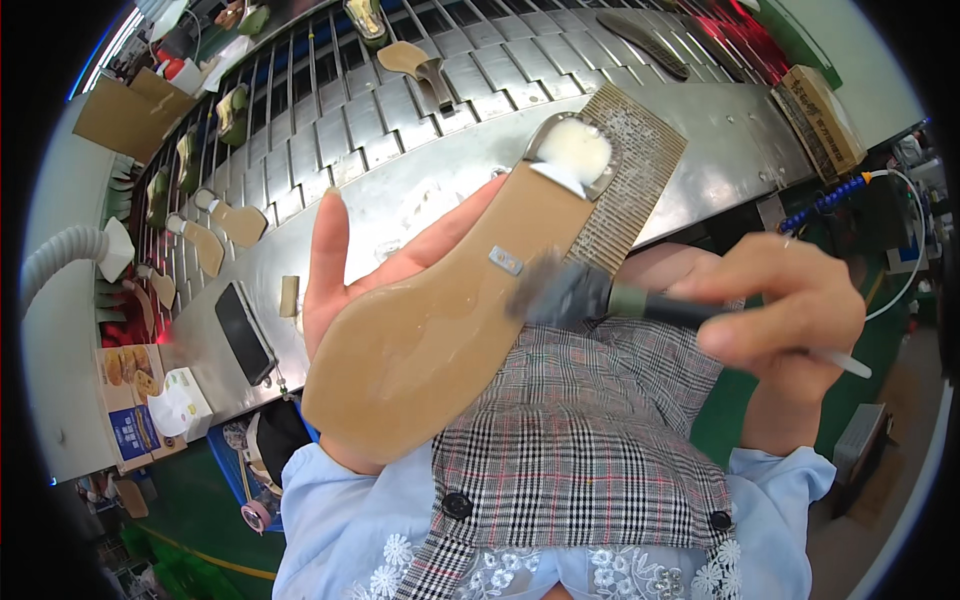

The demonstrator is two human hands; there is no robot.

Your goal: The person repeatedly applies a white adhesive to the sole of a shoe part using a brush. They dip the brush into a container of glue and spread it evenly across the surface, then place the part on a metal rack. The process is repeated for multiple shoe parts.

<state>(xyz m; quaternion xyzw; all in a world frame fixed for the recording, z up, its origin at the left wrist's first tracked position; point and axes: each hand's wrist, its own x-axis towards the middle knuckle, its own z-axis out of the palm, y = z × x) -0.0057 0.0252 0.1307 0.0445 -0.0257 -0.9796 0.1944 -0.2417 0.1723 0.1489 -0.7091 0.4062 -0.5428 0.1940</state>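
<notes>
Brushing the face of the tan, sole-shaped board (pixel 400 360) appears to be the step in hand. It lies across the upturned left hand (pixel 322 302), whose thumb and one finger spread open at its far left side; the other fingers are hidden, so their grip cannot be told. The right hand (pixel 780 300) has its fingers closed round a dark-handled brush (pixel 655 307), its blurred bristles over the board's right edge, near a small silver metal plate (pixel 505 261). Even strokes on a steady board seem called for next.
</notes>
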